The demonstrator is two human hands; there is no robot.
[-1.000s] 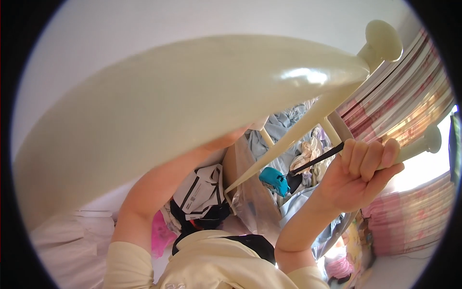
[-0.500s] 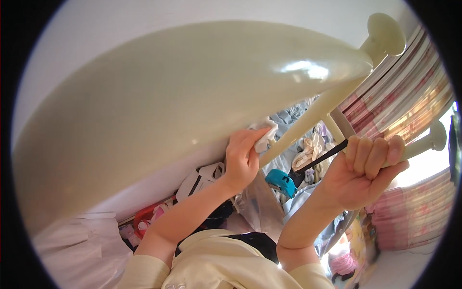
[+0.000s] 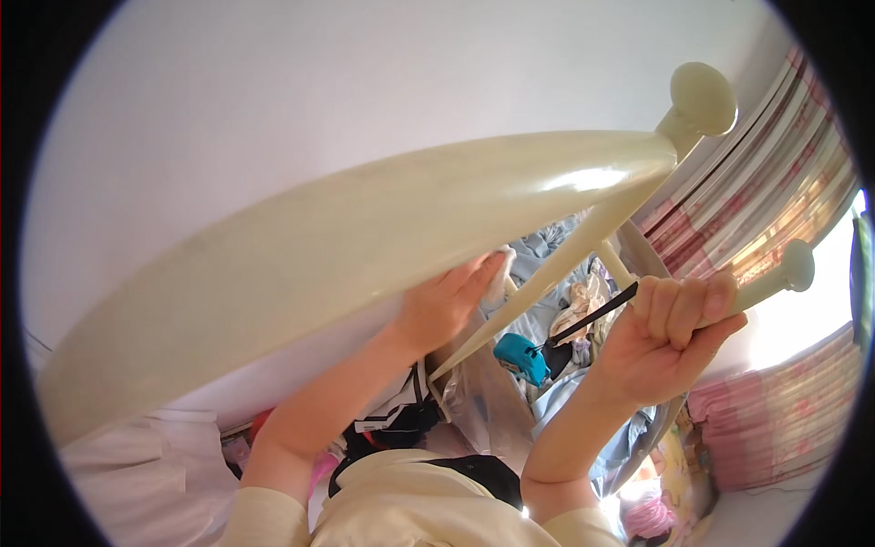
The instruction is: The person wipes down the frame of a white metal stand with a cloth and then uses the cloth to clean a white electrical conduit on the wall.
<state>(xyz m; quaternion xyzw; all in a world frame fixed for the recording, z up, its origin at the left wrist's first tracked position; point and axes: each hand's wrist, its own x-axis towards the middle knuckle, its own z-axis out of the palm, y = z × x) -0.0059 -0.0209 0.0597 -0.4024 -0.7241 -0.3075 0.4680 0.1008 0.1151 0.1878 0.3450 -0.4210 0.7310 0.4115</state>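
A glossy cream piece of furniture with a broad curved panel and round-ended legs is tilted across the view. Fingers wrapped round one leg, my right hand grips it at the right. My left hand presses a white cloth or tissue near the lower edge of the panel, with its fingertips partly hidden. Another leg ends in a round knob at the upper right. A black strip shows beside my right hand; whether I hold it is unclear.
Beneath the furniture are a teal object, grey-blue fabric and crumpled beige cloth. Pinkish patterned curtains hang beside a bright window at the right. White fabric lies at the lower left, and a pale wall stands behind.
The furniture has tipped, so its panel looks narrower and its upper edge sits lower. My right hand and the leg moved slightly left. My left hand shifted left and a little lower along the panel.
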